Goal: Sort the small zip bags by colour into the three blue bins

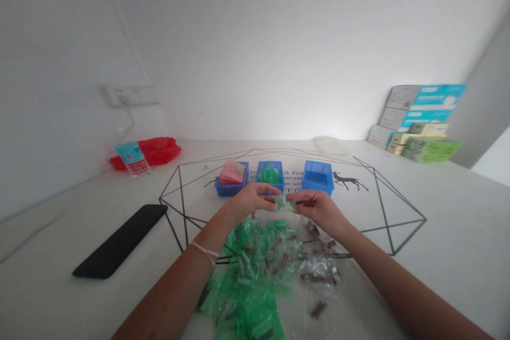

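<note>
Head view, as observed from within the room: two bare hands meet near the centre of the frame, over a white desk [446, 271] printed with black lines. The left hand [252, 202] and the right hand [317, 206] hold a small, pale, greenish see-through packet [285, 203] between them, fingers at its opposite ends. Both appear to be pinching it; I cannot tell how firmly, as the fingertips are blurred.

Below, at lower centre, lies a loose heap of crinkled green transparent film packets [255, 276]. Just right of it, clear film packets with brown strips [319, 276] are scattered, some meeting the heap. Beyond the hands stand three blue plastic bins: the left bin [230, 190] holds flat pink packets [230, 172], the middle bin [281, 186] holds green crinkled film [269, 175], and the right bin [317, 185] stands apart from them. A flat black slab [121, 241] lies at lower left.

Findings on handling: the film looks thin and slippery, so a light grip at the edges should serve best. Fingers should leave the packet's middle uncovered for viewing. Level hands and even tension would avoid creasing or tearing; forearms are best lifted above the heap, lest they drag loose packets.
</note>
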Action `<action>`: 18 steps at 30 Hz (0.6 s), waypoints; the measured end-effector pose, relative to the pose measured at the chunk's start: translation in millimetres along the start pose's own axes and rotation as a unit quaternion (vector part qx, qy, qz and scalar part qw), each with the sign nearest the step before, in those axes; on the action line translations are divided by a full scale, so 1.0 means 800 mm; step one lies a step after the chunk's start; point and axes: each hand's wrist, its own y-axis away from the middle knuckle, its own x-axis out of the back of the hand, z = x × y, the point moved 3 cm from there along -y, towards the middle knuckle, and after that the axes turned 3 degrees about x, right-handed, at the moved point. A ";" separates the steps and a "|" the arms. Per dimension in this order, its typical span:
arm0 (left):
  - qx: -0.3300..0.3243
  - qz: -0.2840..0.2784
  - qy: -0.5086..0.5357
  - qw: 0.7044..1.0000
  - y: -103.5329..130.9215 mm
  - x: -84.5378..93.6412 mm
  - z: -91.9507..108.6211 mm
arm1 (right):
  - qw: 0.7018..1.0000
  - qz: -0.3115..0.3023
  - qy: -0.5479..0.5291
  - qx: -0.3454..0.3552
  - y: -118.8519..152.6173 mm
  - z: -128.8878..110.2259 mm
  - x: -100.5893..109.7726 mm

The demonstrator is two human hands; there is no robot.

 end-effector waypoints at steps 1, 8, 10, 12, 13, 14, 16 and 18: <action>0.004 0.002 -0.007 1.000 0.001 0.000 0.000 | 1.000 0.004 0.015 -0.001 0.001 -0.002 0.000; 0.054 -0.030 0.041 0.997 0.010 -0.016 0.005 | 0.992 -0.016 0.107 -0.062 0.008 -0.007 -0.006; 0.051 -0.032 0.053 0.997 0.009 -0.020 0.007 | 0.989 -0.015 0.124 -0.074 0.008 -0.006 -0.007; 0.032 -0.002 0.062 0.998 0.006 -0.019 0.009 | 0.989 -0.003 0.121 -0.081 0.008 -0.007 -0.008; 0.016 0.029 0.066 0.997 0.003 -0.014 0.011 | 0.990 0.007 0.112 -0.084 0.008 -0.007 -0.008; -0.007 0.071 0.066 0.995 0.001 -0.007 0.013 | 0.991 0.017 0.100 -0.090 0.007 -0.007 -0.008; -0.069 0.179 0.035 0.981 -0.004 0.013 0.018 | 0.991 0.027 0.082 -0.099 0.006 -0.006 -0.008; -0.146 0.298 -0.059 0.941 -0.005 0.037 0.024 | 0.991 0.027 0.079 -0.107 0.005 -0.004 -0.007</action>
